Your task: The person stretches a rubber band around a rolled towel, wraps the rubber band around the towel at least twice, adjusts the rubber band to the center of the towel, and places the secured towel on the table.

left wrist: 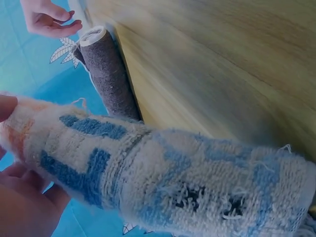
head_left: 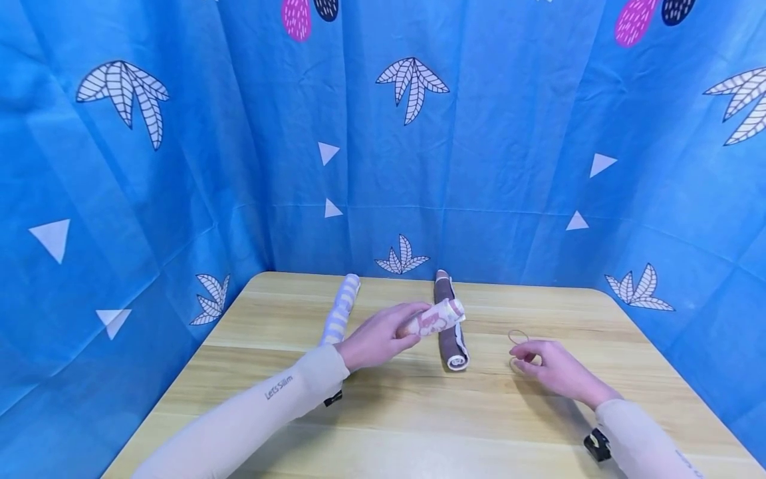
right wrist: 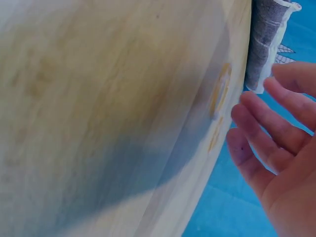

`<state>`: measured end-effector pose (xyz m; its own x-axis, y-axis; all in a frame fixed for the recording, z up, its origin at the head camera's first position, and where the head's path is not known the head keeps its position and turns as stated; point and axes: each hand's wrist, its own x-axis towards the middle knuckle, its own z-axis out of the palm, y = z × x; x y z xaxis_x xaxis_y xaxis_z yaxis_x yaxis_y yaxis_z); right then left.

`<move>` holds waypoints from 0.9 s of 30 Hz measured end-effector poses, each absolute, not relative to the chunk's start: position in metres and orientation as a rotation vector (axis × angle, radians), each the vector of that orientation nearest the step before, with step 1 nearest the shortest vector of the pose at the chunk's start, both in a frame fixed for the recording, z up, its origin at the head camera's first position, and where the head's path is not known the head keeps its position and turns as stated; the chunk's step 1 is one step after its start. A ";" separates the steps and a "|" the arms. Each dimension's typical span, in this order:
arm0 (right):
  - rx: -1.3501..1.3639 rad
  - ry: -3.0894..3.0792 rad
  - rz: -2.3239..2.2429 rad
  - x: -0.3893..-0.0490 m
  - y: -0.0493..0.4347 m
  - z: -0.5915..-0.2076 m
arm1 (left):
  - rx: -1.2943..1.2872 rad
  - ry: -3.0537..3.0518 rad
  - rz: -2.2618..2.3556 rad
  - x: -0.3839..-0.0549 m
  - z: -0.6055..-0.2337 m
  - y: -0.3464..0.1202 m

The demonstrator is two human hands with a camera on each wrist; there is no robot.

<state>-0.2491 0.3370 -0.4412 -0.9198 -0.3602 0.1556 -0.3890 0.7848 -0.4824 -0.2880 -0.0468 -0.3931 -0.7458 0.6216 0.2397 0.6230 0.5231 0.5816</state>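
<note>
My left hand (head_left: 378, 338) grips one end of a rolled towel (head_left: 435, 320), white with pink patches here. In the left wrist view the terry roll (left wrist: 207, 182) shows blue and pale patterns, with my thumb and fingers wrapped round its left end. Over the right part of the table, my right hand (head_left: 555, 368) hovers with relaxed, slightly bent fingers and nothing in its grip. Just beyond its fingertips, orange-tan rubber bands (right wrist: 215, 96) lie on the wood.
Behind the held roll lies a dark grey-brown rolled towel (head_left: 450, 340) with white edging. A purple-and-white striped roll (head_left: 340, 309) lies to the left, partly hidden by my left hand. Blue patterned curtain (head_left: 395, 166) surrounds the wooden table (head_left: 419, 432).
</note>
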 end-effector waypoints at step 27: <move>0.575 -2.997 0.404 -0.248 0.321 -0.444 | -1.225 -2.693 -0.702 -0.273 -0.405 -0.047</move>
<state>-0.2483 0.3213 -0.4438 -0.9282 -0.3553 0.1105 -0.3719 0.8958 -0.2435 -0.2731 -0.0472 -0.4047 -0.6709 0.6886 0.2752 0.7353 0.5698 0.3671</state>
